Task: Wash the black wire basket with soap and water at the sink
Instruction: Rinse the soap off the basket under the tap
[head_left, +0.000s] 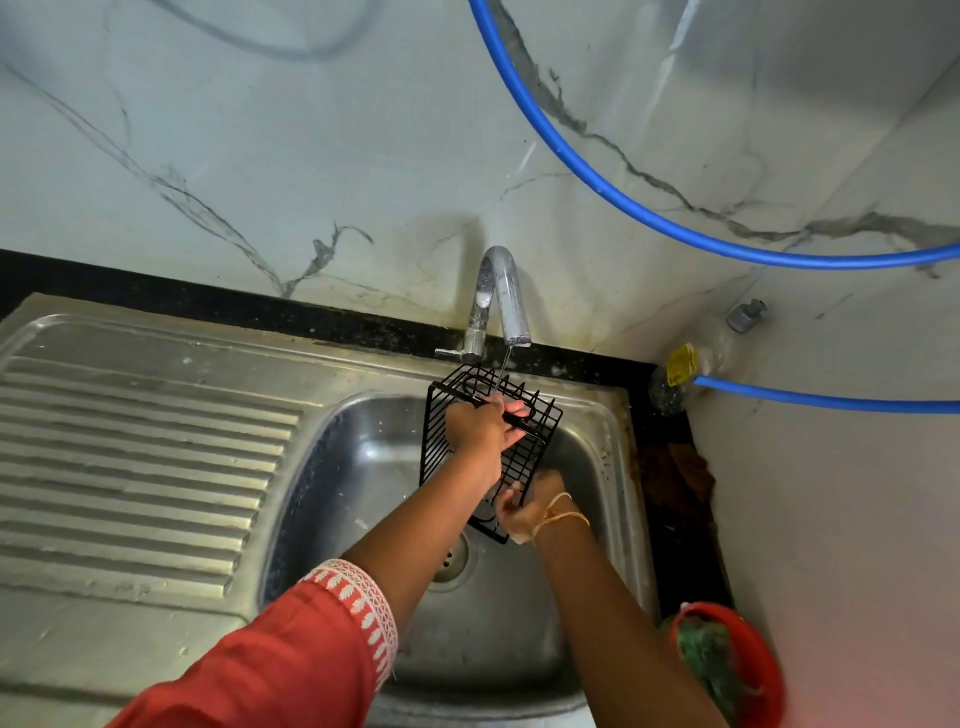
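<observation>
The black wire basket (540, 415) hangs tilted over the steel sink (597, 436), its upper end under the chrome tap (501, 301). A thin stream of water (503, 371) falls from the spout onto it. My left hand (480, 428) reaches into the upper part of the basket, fingers curled round its wires. My right hand (524, 506) grips the basket's lower edge; thin bangles sit on that wrist.
A ribbed steel drainboard (130, 457) lies left of the bowl. A blue hose (675, 228) loops across the marble wall, and another (831, 401) joins a wall fitting at right. A red bowl (732, 660) holding a green scrubber sits at the sink's right front corner.
</observation>
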